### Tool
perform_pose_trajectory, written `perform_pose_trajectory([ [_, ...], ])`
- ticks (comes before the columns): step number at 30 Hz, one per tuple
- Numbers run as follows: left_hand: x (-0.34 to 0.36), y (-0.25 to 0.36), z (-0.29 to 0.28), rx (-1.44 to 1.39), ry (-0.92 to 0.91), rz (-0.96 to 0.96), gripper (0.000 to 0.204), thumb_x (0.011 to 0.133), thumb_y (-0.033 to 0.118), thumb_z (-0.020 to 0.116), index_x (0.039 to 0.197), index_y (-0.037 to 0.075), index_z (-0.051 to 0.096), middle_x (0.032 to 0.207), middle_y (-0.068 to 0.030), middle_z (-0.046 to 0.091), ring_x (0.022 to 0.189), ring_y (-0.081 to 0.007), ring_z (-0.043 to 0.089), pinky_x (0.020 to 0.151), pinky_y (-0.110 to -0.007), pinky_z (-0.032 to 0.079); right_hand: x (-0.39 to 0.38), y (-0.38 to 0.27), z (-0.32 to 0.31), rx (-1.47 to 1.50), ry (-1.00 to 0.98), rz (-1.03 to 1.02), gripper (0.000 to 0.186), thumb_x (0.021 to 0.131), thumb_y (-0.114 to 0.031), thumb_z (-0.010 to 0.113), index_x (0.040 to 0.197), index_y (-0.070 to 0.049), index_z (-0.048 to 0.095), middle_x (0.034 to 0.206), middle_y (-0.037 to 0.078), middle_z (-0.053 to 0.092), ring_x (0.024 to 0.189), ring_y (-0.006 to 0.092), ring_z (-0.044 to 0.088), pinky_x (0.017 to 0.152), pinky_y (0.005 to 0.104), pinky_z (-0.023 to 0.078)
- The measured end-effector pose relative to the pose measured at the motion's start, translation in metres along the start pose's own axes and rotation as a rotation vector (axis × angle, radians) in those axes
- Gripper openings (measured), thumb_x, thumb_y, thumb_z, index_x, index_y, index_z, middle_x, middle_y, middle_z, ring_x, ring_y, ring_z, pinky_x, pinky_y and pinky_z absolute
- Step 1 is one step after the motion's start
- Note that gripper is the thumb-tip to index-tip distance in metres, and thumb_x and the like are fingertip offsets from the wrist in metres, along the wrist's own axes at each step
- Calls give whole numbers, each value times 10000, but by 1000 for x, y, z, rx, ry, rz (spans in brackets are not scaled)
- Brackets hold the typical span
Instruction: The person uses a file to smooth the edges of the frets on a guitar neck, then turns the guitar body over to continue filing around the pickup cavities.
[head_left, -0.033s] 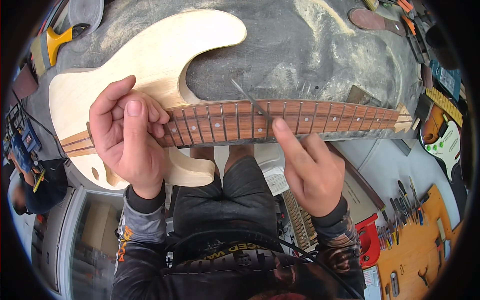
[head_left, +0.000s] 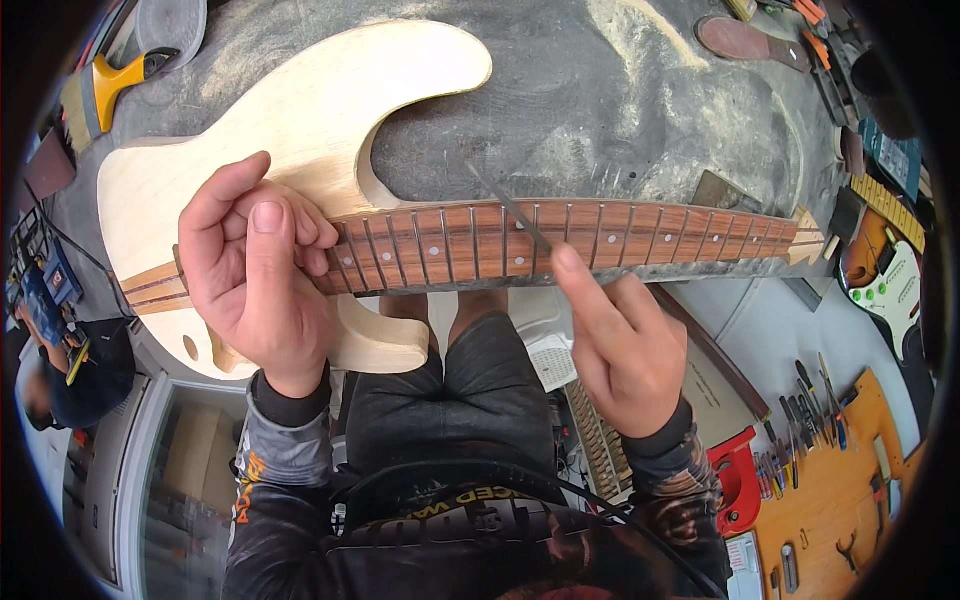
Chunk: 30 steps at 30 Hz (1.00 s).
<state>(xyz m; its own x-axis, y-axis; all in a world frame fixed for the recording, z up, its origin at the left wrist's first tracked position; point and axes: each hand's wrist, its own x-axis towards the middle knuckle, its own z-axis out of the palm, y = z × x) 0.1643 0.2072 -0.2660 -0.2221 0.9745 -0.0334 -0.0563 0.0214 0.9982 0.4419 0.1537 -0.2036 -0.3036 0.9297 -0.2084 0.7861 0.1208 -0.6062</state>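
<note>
An unfinished pale-wood electric guitar (head_left: 290, 95) lies across the bench edge, its dark-striped fretboard (head_left: 480, 238) stretching right with metal frets and pale dot inlays. My right hand (head_left: 630, 350) is closed round a slim grey file (head_left: 518, 212), index finger stretched along it. The file slants over the middle of the fretboard, its tip pointing up and left past the far edge. Its handle end is hidden in my hand. Against the body end of the fretboard rests my left hand (head_left: 262, 270), loosely closed, thumb up and fingers curled, with nothing visible in it.
On the dusty bench (head_left: 560, 110) lie a yellow-handled brush (head_left: 115, 85) at left and a brown sanding block (head_left: 750, 42) at far right. Another guitar (head_left: 885, 275) stands at right, above a wooden tool board (head_left: 830, 510) with several tools. A person (head_left: 85, 370) is at far left.
My right hand has shifted slightly right and down, drawing the file's tip a little toward the fretboard. My left hand and the guitar stay in place.
</note>
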Motion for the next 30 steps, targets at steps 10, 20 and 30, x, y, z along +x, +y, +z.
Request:
perform_pose_trajectory([
  [10,0,0,0,-18,-11,-13,307,1080,46,573,1355,-91,554,846,-87,620,694,-111,561,602,-233,456,-37,9,1,625,31,370,618,884,99,659,1480,-64,667,768,78,519,641,202,542,591,301,445],
  [20,0,1,-1,-13,11,-12,302,1078,38,570,1350,-92,553,848,-89,622,690,-109,558,604,-231,458,0,3,-1,-36,40,10,736,802,79,749,1501,-135,665,767,46,486,599,197,530,544,350,459],
  [30,1,1,0,-35,3,-23,311,1073,31,573,1357,-92,547,843,-90,619,680,-113,552,608,-241,471,-38,-1,22,436,126,262,671,866,119,675,1509,-71,641,771,83,517,647,193,537,625,301,474],
])
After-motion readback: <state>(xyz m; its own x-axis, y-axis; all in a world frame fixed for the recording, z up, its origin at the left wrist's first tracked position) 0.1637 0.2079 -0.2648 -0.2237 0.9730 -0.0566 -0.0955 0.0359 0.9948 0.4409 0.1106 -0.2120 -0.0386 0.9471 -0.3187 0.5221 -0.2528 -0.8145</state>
